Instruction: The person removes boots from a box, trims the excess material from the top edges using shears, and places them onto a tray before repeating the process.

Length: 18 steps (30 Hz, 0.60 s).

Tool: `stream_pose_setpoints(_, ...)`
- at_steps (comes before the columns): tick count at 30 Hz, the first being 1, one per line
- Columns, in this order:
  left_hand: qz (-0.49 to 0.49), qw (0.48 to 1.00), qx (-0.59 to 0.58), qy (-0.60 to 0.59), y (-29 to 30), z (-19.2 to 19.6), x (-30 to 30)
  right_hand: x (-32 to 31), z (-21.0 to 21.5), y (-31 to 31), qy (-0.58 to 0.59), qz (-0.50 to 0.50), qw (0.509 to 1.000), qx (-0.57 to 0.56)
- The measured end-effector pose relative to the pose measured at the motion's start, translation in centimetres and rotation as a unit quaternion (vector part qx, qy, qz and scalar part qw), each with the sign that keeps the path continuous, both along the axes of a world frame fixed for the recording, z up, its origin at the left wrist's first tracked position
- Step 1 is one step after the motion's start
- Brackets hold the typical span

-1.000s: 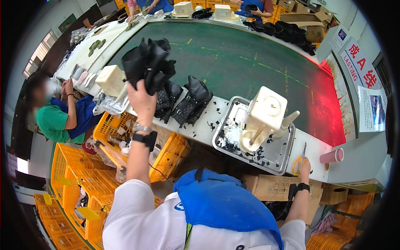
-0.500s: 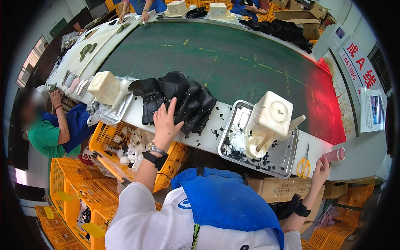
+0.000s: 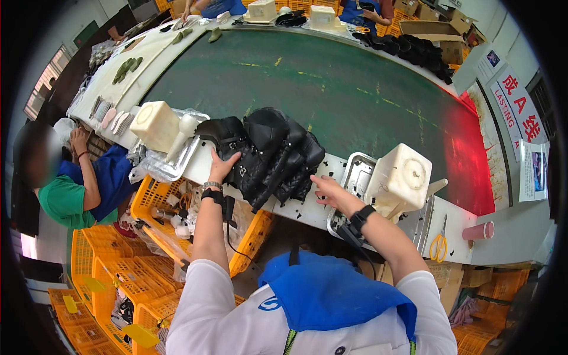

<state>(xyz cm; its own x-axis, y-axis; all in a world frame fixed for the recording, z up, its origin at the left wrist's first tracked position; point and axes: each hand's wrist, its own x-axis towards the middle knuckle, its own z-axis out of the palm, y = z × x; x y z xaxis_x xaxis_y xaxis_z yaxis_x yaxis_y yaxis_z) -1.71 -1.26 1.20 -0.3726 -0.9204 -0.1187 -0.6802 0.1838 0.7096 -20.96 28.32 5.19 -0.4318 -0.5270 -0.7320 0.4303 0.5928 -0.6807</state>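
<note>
A pile of black boot uppers (image 3: 275, 154) with buckles and quilted shafts lies at the table's near edge, in front of me. My left hand (image 3: 221, 167) is at the pile's left side, thumb and fingers apart, seemingly touching the black material without gripping it. On the other side, my right hand (image 3: 328, 190) reaches in with fingers spread, just off the pile's right edge and holding nothing. Right of that hand sits a metal tray (image 3: 350, 180), partly hidden by my forearm, bearing a whitish square plastic container (image 3: 401, 176) and black scraps.
Yellow-handled scissors (image 3: 438, 245) and a pink cup (image 3: 478, 231) are at the right. Another tray (image 3: 188, 158) with a white container (image 3: 155, 125) stands left. Orange crates (image 3: 251, 242) sit below the table edge. A co-worker in green (image 3: 70, 192) sits left; others work across the green belt (image 3: 236, 77).
My right hand has come from beside the pink cup over to the pile's right side. My left hand has moved from the pile's front to its left edge.
</note>
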Motion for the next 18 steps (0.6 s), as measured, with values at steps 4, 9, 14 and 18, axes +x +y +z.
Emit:
stream_pose_setpoints(4, -0.051, 0.993, 0.042, 0.093, -0.3, 0.5, 0.4, 2.0, -1.4, -3.3, -0.028, 0.017, 0.998, -0.055)
stream_pose_setpoints(9, -0.100, 0.991, 0.026, 0.080, -3.4, 1.0, 3.2, 6.2, -2.5, -7.0, 0.006, -0.001, 0.996, -0.086)
stream_pose_setpoints(14, -0.181, 0.979, 0.084, 0.035, -5.4, 2.9, 4.3, 7.6, -2.4, -8.6, 0.027, -0.025, 0.996, -0.082)
stream_pose_setpoints(18, -0.221, 0.963, 0.116, 0.098, -5.6, 2.8, 3.6, 6.9, -3.3, -6.2, 0.047, -0.048, 0.966, -0.248)
